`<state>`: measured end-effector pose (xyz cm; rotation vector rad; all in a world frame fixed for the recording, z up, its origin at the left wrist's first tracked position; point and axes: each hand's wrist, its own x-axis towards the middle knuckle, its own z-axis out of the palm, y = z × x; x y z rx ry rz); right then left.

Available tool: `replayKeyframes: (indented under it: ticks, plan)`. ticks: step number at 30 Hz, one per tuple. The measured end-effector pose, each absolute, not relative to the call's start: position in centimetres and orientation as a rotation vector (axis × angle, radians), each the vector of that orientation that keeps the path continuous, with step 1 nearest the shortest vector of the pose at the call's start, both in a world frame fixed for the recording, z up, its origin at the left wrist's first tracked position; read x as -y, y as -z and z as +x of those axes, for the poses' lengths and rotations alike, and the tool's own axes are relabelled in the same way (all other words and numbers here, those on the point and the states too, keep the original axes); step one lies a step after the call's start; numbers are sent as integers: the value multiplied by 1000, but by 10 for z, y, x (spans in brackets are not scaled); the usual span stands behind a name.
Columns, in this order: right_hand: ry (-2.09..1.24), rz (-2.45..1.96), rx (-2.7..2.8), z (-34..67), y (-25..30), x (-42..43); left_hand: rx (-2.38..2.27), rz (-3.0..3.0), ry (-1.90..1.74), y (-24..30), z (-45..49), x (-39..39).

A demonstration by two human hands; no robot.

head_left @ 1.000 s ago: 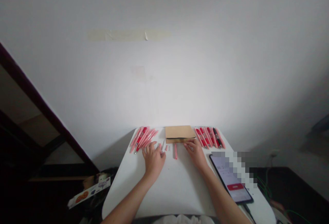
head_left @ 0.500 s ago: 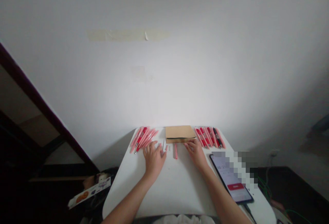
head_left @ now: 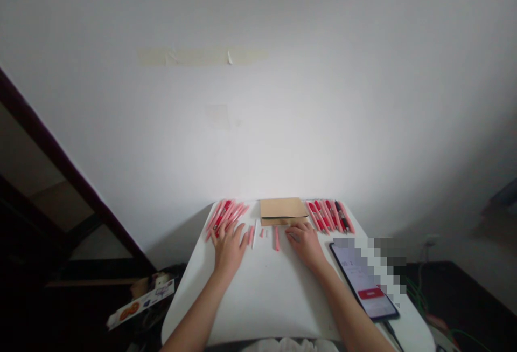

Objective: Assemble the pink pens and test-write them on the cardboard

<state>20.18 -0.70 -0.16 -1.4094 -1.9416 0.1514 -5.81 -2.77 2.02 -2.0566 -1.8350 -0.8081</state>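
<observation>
My left hand [head_left: 229,245] is open, its fingers spread over the near end of a pile of pink and red pens [head_left: 224,214]. Just right of its thumb lie a pink pen part [head_left: 251,235] and a thin white pen refill [head_left: 254,234]. A small pink piece [head_left: 262,233] and a small pale piece [head_left: 266,233] are beside them. Farther right is a pink pen barrel [head_left: 277,239]. My right hand [head_left: 304,241] rests near that barrel, fingers curled together; whatever is in them is hidden.
A brown cardboard piece [head_left: 283,208] lies at the table's back edge, against the wall. To its right is a row of pink, red and black pens [head_left: 329,216]. A phone [head_left: 363,282] with a cable lies on the white table [head_left: 274,298], beside my right forearm.
My left hand has moved left, away from the small parts to the pen pile, and the white refill now lies uncovered. My right hand has shifted slightly left and nearer me, with its fingers curled.
</observation>
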Motion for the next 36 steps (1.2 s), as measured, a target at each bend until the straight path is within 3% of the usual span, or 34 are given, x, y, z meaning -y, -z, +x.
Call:
replayKeyframes:
  ticks: [26, 36]
  plan:
    - [-208, -1375, 1921, 194, -1, 9, 1924, -2114, 758, -17, -58, 32]
    - [-198, -1372, 2020, 161, -29, 21, 1941, -2118, 765, -16, -57, 31]
